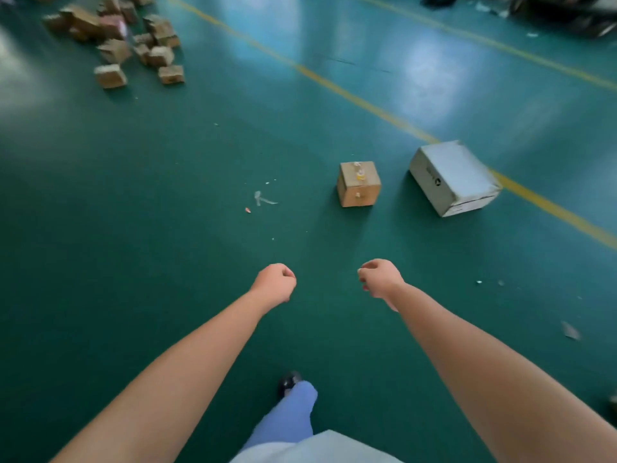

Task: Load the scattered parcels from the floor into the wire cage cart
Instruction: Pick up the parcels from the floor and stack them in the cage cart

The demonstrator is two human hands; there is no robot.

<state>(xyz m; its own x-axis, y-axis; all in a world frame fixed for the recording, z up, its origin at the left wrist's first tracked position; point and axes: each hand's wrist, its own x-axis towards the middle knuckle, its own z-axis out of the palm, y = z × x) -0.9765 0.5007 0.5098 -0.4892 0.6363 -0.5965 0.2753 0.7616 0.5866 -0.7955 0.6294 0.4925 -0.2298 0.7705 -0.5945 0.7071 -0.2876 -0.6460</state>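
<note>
A small brown cardboard parcel [359, 183] stands on the green floor ahead of me, slightly right of centre. A larger white box [452, 177] lies tilted to its right, partly over a yellow line. A heap of several brown parcels [120, 38] is scattered at the far left. My left hand [275, 282] and my right hand [379, 279] are stretched out in front of me, fingers curled, holding nothing, well short of the small parcel. No wire cage cart is in view.
A yellow floor line [334, 83] runs diagonally from the top centre to the right edge. Bits of tape and paper [262, 198] litter the floor. Dark clutter [567, 11] sits at the top right. My leg and shoe [290, 382] show below.
</note>
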